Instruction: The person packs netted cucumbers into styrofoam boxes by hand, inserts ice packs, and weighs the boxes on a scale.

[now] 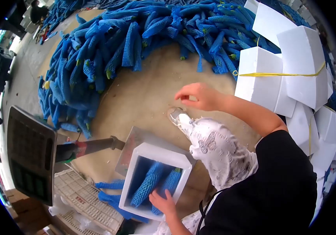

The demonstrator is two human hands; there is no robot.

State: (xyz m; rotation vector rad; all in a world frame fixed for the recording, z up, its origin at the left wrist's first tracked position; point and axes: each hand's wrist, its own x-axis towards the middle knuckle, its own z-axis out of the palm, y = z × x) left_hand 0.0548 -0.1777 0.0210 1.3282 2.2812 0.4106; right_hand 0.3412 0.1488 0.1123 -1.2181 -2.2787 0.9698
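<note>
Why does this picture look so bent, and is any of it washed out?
Head view: probably a wide lens, curving the white boxes outward and leaving black corners; the far left edge glares; the scale display is too dim to read.

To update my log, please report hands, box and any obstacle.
Left hand at netted pieces in foam box. Right hand raised, empty. Box lidless; scale display beside, not over it.

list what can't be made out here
All in the head view:
- scale reading: too dark and blurred
- red print on the crate: too small to read
- the box's far corner beneath the left hand: hidden by hand and net
- left forearm: cut off by the bottom edge
</note>
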